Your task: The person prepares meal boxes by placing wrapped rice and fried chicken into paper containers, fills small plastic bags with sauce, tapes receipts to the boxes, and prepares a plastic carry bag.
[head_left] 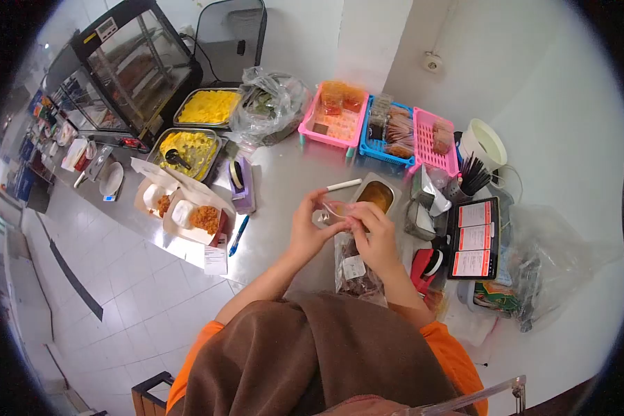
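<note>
My left hand (pixel 310 227) and my right hand (pixel 374 232) meet over the steel counter, fingers pinched on a small clear plastic bag (pixel 336 207). Its contents are too small to make out. Just behind my right hand is a metal tray (pixel 380 195) of brown sauce. A white stick-like handle (pixel 344 185) lies beyond my fingers, left of the tray. Below my hands, partly hidden by my right arm, rests a plastic pack of dark contents (pixel 359 277) with a white label.
Two open boxes with rice and fried chicken (pixel 195 216) stand left, near a tape dispenser (pixel 243 187) and blue pen (pixel 239 236). Yellow-food trays (pixel 208 106), a pink basket (pixel 334 132) and blue basket (pixel 388 151) line the back. Right are a tablet (pixel 474 238) and red stapler-like tool (pixel 425 270).
</note>
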A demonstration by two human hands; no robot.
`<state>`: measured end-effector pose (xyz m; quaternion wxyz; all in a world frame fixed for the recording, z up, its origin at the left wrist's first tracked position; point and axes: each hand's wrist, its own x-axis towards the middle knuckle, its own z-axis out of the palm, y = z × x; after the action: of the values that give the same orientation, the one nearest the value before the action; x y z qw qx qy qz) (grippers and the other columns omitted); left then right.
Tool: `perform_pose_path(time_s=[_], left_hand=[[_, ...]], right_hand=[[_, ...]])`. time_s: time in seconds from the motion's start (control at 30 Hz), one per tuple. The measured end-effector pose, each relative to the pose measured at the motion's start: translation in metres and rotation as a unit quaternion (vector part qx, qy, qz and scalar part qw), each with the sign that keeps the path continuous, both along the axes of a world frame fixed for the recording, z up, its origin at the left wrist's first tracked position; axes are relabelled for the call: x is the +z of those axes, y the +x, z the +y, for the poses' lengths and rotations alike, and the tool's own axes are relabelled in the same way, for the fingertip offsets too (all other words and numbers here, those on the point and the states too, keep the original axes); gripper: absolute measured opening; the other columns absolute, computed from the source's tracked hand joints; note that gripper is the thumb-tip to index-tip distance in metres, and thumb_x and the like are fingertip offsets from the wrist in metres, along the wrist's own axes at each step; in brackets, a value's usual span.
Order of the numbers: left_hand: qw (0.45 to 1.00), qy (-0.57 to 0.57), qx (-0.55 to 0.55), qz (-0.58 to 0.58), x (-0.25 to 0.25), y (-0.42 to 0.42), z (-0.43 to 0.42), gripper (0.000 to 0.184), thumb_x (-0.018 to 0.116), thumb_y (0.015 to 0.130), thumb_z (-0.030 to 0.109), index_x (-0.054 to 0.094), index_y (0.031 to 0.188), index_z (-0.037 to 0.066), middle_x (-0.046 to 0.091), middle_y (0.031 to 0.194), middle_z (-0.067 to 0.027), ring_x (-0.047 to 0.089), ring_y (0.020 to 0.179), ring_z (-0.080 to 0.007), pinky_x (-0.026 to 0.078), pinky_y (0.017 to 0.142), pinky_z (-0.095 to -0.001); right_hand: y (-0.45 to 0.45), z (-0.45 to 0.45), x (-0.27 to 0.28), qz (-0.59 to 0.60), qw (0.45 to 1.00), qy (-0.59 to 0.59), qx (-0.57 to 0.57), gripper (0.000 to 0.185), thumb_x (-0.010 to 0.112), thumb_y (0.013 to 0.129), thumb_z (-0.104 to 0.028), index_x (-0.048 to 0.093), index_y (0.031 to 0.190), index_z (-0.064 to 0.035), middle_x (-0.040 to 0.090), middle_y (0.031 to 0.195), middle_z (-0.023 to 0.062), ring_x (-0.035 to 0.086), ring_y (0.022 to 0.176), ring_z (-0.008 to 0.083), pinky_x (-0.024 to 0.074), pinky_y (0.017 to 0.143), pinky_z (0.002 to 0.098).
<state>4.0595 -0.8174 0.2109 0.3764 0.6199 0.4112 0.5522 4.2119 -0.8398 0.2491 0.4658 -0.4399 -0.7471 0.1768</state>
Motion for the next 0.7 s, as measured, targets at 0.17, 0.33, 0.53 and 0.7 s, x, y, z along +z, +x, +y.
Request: perform_pose_path(time_s=[0.17, 0.33, 0.53, 0.7], left_hand=[[0.962, -0.213, -0.146, -0.091, 0.020, -0.061, -0.015, 0.015, 0.069, 0.077, 0.004, 0.064, 0.090, -0.001, 0.066, 0.087, -0.0072, 0.060, 0.080, -0.0120, 0.048, 0.073, -0.0254], [0.980, -0.162, -0.071, -0.094, 0.031, -0.111, -0.029, 0.009, 0.067, 0.080, 0.006, 0.066, 0.084, -0.001, 0.066, 0.078, -0.0049, 0.059, 0.072, -0.0096, 0.047, 0.066, -0.0235], [0.988, -0.114, -0.076, -0.065, 0.027, -0.186, -0.041, 0.016, 0.058, 0.088, 0.012, 0.063, 0.082, -0.002, 0.064, 0.072, -0.0038, 0.058, 0.068, -0.0096, 0.047, 0.064, -0.0236], [0.986, -0.104, -0.113, -0.058, 0.019, -0.249, -0.057, 0.019, 0.053, 0.090, 0.011, 0.062, 0.079, -0.002, 0.064, 0.072, -0.0050, 0.060, 0.067, -0.0096, 0.047, 0.061, -0.0231]], right_hand=[[-0.035, -0.007, -0.001, 0.249, 0.957, -0.132, 0.065, 0.015, 0.060, 0.084, -0.004, 0.059, 0.098, 0.0003, 0.061, 0.090, 0.0080, 0.060, 0.084, 0.0177, 0.0467, 0.075, 0.0302], [-0.089, -0.010, -0.010, 0.319, 0.909, -0.231, 0.136, 0.018, 0.061, 0.085, -0.005, 0.059, 0.102, -0.0011, 0.060, 0.088, 0.0022, 0.057, 0.080, 0.0103, 0.0451, 0.074, 0.0239], [-0.153, -0.013, -0.013, 0.274, 0.908, -0.283, 0.147, 0.016, 0.056, 0.090, -0.013, 0.062, 0.098, -0.0006, 0.059, 0.081, -0.0003, 0.052, 0.074, 0.0063, 0.0426, 0.067, 0.0215], [-0.203, -0.018, -0.024, 0.293, 0.875, -0.339, 0.182, 0.019, 0.052, 0.091, -0.013, 0.064, 0.088, 0.0014, 0.058, 0.077, 0.0008, 0.052, 0.068, 0.0070, 0.0425, 0.063, 0.0219]])
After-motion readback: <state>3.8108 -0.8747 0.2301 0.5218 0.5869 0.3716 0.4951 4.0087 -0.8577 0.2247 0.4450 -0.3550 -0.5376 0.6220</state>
